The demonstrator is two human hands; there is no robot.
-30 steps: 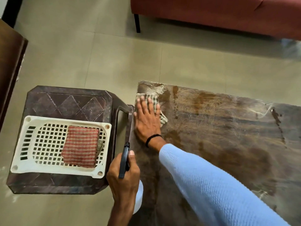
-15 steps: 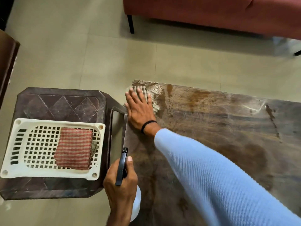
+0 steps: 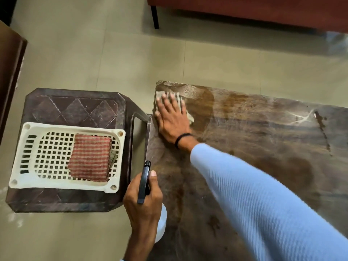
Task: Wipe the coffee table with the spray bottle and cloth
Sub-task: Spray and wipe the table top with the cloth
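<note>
The dark wooden coffee table [image 3: 263, 147] fills the right of the view, its top streaked and wet. My right hand [image 3: 172, 119] lies flat with straight fingers on a checked cloth [image 3: 178, 97] at the table's far left corner; most of the cloth is hidden under the palm. My left hand [image 3: 143, 202] grips a spray bottle [image 3: 144, 182] at the table's left edge, nearer me. Its black head points away from me and its white body shows below my fist.
A brown plastic stool [image 3: 75, 106] stands left of the table and carries a white perforated basket [image 3: 22, 153] holding a folded red striped cloth [image 3: 90, 157]. A red sofa [image 3: 254, 10] stands beyond on the tiled floor [image 3: 94, 53]. Dark furniture [image 3: 9, 72] lines the left edge.
My right hand has slid the cloth along the table's left edge away from me into the far corner. My left hand has kept the bottle in place.
</note>
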